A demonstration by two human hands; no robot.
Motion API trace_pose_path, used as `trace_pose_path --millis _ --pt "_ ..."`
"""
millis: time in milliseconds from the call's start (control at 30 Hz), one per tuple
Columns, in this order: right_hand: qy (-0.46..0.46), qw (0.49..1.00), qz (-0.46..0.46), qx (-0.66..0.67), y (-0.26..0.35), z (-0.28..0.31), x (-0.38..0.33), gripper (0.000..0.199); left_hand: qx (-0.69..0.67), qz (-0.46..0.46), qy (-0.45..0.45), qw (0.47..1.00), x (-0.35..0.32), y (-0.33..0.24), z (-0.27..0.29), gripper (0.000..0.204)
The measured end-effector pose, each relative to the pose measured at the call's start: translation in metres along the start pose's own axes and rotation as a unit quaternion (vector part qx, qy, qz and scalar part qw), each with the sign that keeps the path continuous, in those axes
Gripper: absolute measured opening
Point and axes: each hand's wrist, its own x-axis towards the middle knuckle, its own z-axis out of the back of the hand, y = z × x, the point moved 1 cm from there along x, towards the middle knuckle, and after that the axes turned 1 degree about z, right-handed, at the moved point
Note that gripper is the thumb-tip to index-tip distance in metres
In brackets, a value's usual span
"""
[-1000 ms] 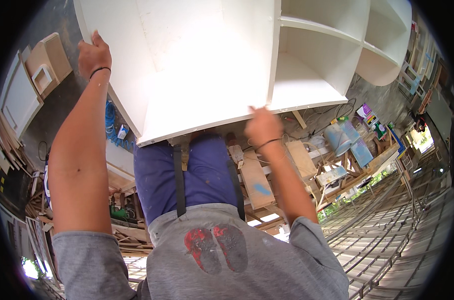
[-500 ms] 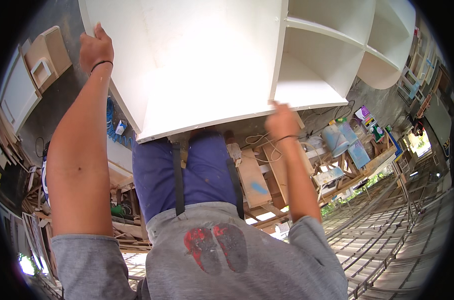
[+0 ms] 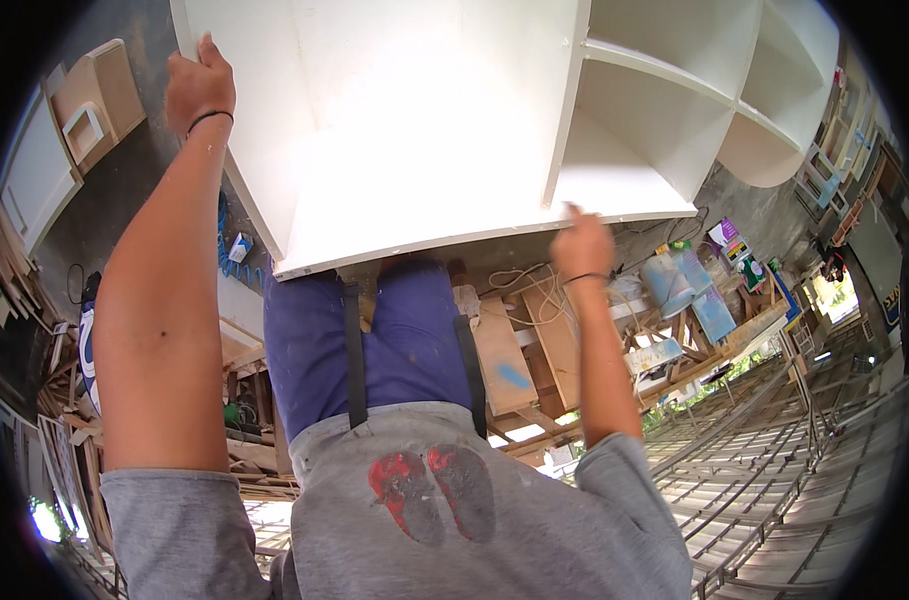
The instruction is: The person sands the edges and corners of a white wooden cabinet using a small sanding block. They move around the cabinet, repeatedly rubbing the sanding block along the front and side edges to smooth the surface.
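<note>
A large white cabinet (image 3: 414, 190) lies before me, with an open main bay and several smaller compartments at its right. My left hand (image 3: 200, 88) is closed around the edge of its left side panel, the thumb up along the rim. At the near edge (image 3: 474, 232) of the cabinet, just below the divider (image 3: 566, 120), is my right hand (image 3: 582, 248). Its fingers are curled together against or just by that edge and slightly blurred. Whatever is in them, if anything, is hidden. The near edge reaches across to my thighs.
To the right, a wooden bench (image 3: 664, 375) carries a light-blue can (image 3: 666, 282), a purple-and-white package (image 3: 724, 235) and a loose cord (image 3: 519, 283). Wooden boards (image 3: 502, 360) lie beside my legs. At left are a blue coiled hose (image 3: 224, 225) and stacked panels (image 3: 36, 180).
My right hand has shifted a little to the right along the near edge. The cabinet and my left hand appear slightly further right and lower in the picture, the left hand still gripping the side panel.
</note>
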Motion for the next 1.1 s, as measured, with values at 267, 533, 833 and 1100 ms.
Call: trace_pose_path --millis 267,533,833,1100 --pt "-0.012 0.988 0.118 0.101 0.122 -0.035 -0.048 0.019 0.002 -0.009 -0.002 1.0 0.003 0.0 -0.006 0.067" --pt "-0.039 0.997 -0.063 0.002 -0.056 -0.011 -0.003 0.036 0.0 -0.008 0.004 1.0 0.003 -0.002 -0.004 0.063" --pt "0.028 0.983 0.117 0.14 0.14 -0.02 -0.046 0.018 -0.019 -0.02 -0.02 0.999 0.004 0.005 -0.009 0.063" --pt "0.1 0.994 0.038 0.001 0.07 -0.019 -0.017 0.037 -0.024 -0.014 0.02 0.999 -0.001 -0.001 -0.001 0.058"
